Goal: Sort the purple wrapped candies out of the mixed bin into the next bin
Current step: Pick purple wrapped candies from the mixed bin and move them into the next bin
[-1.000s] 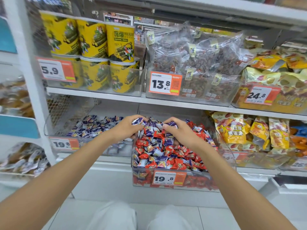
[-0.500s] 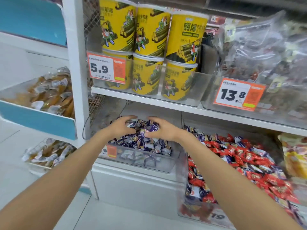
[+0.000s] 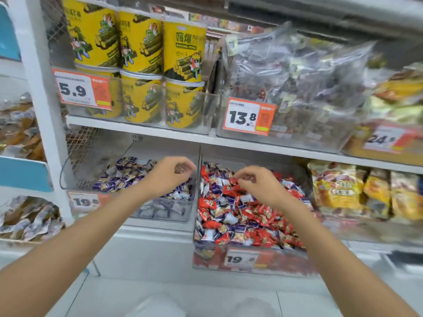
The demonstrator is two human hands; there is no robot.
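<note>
A clear mixed bin (image 3: 206, 259) on the lower shelf holds a heap of red and purple wrapped candies (image 3: 240, 216). To its left, a second clear bin (image 3: 160, 216) holds only purple candies (image 3: 119, 177). My left hand (image 3: 169, 177) hovers over the right end of the purple bin, with its fingers loosely curled and nothing in them. Over the back of the mixed heap, my right hand (image 3: 256, 181) has its fingers curved down, the tips at the candies. I see no candy held in it.
Yellow snack tubs (image 3: 139, 65) and clear bags (image 3: 297, 83) fill the shelf just above the bins. Yellow snack packs (image 3: 338, 191) lie to the right of the mixed bin. A white shelf upright (image 3: 43, 110) stands at the left. My knees (image 3: 160, 305) show below.
Both hands were together over the purple bin half a second ago. The right hand has moved right onto the mixed heap. The left hand has lifted at the purple bin's right end.
</note>
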